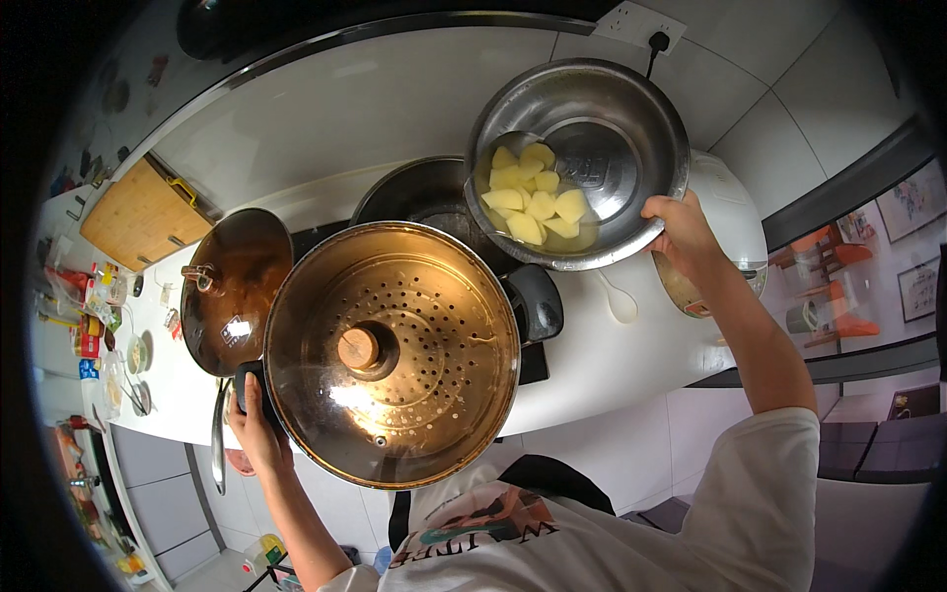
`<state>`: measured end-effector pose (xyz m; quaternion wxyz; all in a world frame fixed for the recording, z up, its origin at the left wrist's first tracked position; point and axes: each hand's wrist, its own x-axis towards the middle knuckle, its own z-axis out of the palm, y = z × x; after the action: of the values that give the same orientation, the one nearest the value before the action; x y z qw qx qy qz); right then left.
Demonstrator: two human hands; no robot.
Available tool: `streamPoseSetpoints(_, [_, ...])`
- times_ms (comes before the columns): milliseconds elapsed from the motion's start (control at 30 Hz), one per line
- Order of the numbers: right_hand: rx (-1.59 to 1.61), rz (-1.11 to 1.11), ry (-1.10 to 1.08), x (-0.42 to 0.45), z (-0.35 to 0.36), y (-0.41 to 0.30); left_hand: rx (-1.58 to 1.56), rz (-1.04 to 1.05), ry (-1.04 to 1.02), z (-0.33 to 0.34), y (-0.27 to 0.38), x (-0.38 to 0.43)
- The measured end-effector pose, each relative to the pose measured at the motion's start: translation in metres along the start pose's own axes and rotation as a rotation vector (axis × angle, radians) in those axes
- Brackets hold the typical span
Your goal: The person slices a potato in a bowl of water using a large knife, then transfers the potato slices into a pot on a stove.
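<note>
My left hand (259, 429) grips the black side handle of a steamer pot (510, 399) in the middle of the view. Its glass lid (318, 303) has a wooden knob (358, 348), and a perforated, gold-looking steamer plate shows through the glass. At upper right, my right hand (677, 229) grasps the rim of a stainless steel basin (629, 103). Potato slices (544, 203) lie in liquid pooled at the basin's left side, so it looks tilted that way. Behind the steamer pot and partly hidden by it and the basin is a dark wok (392, 196).
A lidded pan (244, 296) with brown contents stands at left, its metal handle (219, 436) pointing toward me. On the white counter (592, 377) are a white spoon (620, 297) and a rice cooker (729, 214). A bamboo cutting board (144, 214), bowls and packages are farther left.
</note>
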<state>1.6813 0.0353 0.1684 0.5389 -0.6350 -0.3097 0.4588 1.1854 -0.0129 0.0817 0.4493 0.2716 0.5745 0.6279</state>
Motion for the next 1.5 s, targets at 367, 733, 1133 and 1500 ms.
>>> streamPoseSetpoints(367, [-0.074,-0.001,0.005,0.007,-0.001,0.001,0.003,0.0,-0.002,-0.005,-0.004,0.002])
streamPoseSetpoints(733, [0.42,0.176,0.028,-0.013,-0.025,0.056,-0.003,-0.031,-0.057,-0.012,-0.006,0.009])
streamPoseSetpoints(1133, [0.598,0.128,0.419,-0.127,-0.067,0.114,0.069,-0.025,-0.048,-0.007,0.004,0.009])
streamPoseSetpoints(1500, [0.513,0.522,0.531,-0.214,-0.115,0.267,0.099,-0.04,-0.054,0.004,0.014,-0.003])
